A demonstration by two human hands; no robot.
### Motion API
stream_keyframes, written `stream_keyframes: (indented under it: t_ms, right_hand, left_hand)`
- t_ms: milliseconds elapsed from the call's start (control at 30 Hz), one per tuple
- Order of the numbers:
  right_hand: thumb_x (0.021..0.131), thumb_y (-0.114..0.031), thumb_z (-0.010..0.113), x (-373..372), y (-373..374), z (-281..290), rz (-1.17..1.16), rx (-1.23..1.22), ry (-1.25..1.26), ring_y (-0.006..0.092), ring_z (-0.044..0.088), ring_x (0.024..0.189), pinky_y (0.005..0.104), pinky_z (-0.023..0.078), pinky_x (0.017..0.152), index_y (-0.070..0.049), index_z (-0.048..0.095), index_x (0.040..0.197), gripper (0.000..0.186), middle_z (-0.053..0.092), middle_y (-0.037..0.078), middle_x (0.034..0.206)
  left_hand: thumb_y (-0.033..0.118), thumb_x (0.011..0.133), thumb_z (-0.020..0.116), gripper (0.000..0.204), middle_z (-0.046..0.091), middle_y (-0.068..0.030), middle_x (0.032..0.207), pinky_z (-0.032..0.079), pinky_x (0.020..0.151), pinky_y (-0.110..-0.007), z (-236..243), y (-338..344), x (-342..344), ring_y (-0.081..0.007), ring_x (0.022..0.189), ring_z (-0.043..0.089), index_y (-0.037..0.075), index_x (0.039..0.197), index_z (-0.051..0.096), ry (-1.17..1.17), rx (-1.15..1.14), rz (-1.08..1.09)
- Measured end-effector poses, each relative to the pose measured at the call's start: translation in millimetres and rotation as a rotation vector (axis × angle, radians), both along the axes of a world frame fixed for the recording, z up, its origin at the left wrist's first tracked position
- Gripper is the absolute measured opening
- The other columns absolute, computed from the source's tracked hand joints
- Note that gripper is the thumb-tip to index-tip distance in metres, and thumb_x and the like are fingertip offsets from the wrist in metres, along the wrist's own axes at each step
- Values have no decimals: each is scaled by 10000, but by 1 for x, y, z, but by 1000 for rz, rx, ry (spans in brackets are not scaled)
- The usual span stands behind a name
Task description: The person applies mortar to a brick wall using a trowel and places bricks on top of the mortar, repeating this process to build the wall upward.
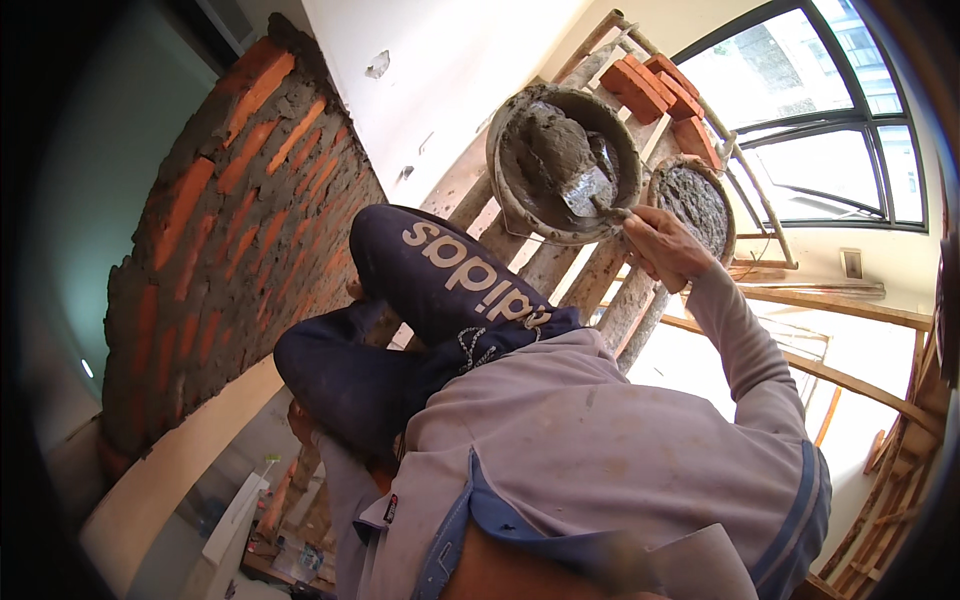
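Trowel (588, 192) and mortar (545, 142) share the bucket (624, 150), likely set close for easy reach; the right hand (664, 244) curls round the trowel's handle; the left hand's (300, 422) grip I cannot tell.

This is an indoor building site, shown by the mortar-smeared brick wall (240, 240) at left, far loose bricks (636, 90), mortar bucket (506, 207) and pole scaffold (632, 305).

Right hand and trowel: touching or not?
Touching. The head view shows it: the right hand is closed around the handle of the trowel, with the metal blade showing beyond the grip.
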State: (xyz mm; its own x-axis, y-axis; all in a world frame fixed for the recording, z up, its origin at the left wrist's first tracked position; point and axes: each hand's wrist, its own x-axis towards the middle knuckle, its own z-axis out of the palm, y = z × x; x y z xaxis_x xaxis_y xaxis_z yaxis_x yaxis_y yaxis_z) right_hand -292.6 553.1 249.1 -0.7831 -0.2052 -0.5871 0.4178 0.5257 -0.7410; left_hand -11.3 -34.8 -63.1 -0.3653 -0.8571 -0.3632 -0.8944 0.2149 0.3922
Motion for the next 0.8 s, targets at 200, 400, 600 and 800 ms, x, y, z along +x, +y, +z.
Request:
stream_keyframes:
  t_ms: [200,400,600,800]
  right_hand:
    - [922,-205,629,1,-18,30,-122,-3,200,88,530,607,251,427,515,15,558,1070,275,575,54,798]
    - [934,-186,608,-59,-82,57,255,-95,236,54,422,463,212,336,396,36,542,1193,348,496,-15,647]
    - [966,-235,554,-136,-269,75,806,-84,374,44,404,424,235,331,390,-2,596,1034,247,463,-43,545]
    - [891,-176,597,-152,-411,59,1100,-184,1197,298,632,706,388,516,635,-40,582,1103,252,608,160,863]
  left_hand:
    - [526,899,516,475,648,-111,1195,496,916,-426,-18,-6,29,-307,1079,625,171,1173,672,-27,-4,80]
    - [513,874,571,435,640,-95,1201,508,883,-417,15,4,-8,-297,1050,635,175,1119,694,-17,-90,65]
    - [476,851,619,391,665,-90,1094,512,844,-405,12,20,7,-276,993,648,144,1035,714,91,-211,61]
    - [458,801,681,388,676,-94,1100,510,861,-420,11,22,8,-301,1026,636,119,985,723,156,-192,96]
